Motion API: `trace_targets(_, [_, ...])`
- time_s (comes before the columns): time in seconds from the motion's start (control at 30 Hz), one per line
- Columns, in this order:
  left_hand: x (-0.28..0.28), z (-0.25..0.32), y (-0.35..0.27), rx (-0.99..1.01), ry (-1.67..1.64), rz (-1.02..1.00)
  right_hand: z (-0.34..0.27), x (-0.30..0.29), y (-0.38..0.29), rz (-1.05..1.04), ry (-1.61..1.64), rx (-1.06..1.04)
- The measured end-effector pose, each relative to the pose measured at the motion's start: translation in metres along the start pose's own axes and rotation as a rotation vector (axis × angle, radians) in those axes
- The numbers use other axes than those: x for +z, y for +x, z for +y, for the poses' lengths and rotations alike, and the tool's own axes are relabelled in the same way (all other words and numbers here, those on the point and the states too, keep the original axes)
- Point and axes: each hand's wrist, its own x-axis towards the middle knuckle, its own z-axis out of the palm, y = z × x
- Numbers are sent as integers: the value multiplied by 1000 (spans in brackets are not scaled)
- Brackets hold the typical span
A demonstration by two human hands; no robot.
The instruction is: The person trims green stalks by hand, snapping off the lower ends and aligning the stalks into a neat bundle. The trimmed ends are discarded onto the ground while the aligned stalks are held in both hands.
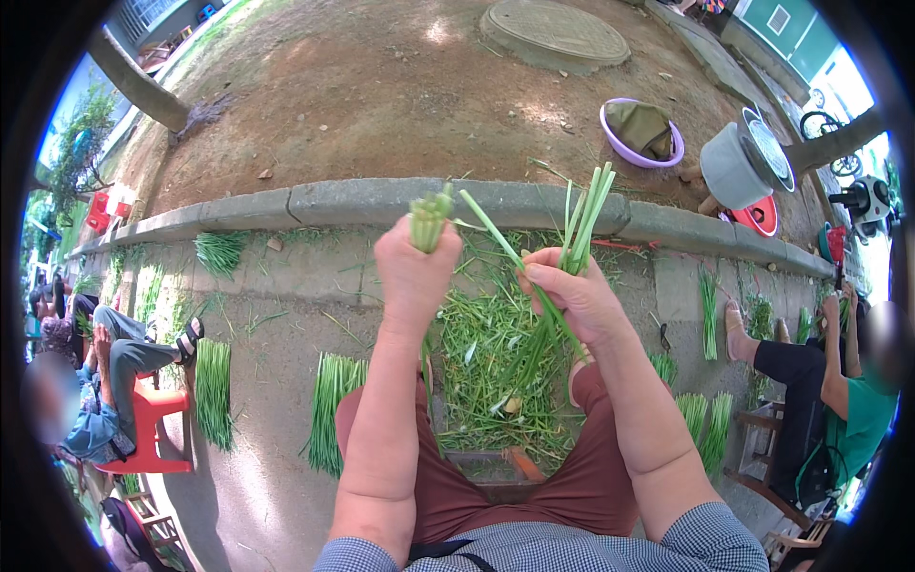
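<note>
My left hand is closed around a thick bundle of long green vegetable stalks, pale ends up and blurred. Thin leaves hang below that fist. My right hand grips a looser bunch of stalks. One thick stalk slants left out of its thumb and fingers, and leaves trail beneath. Between my knees the ground is covered by a heap of loose green trimmings. Just left of my knee lies a neat pile of stalks; smaller piles lie past my right knee.
A stone kerb crosses in front, with bare soil beyond. A purple basin holding a dark green cloth stands near a grey bucket. One person sits left on a red stool, another right on a wooden seat.
</note>
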Motion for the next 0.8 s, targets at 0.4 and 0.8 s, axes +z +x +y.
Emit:
trace_targets(0.4, [-43,-30,29,-260,-368,218,-4,-18,-2,-216,308,38])
trace_targets(0.8, [-6,8,-2,-394,-551,-305,2,-10,2,-288,298,71])
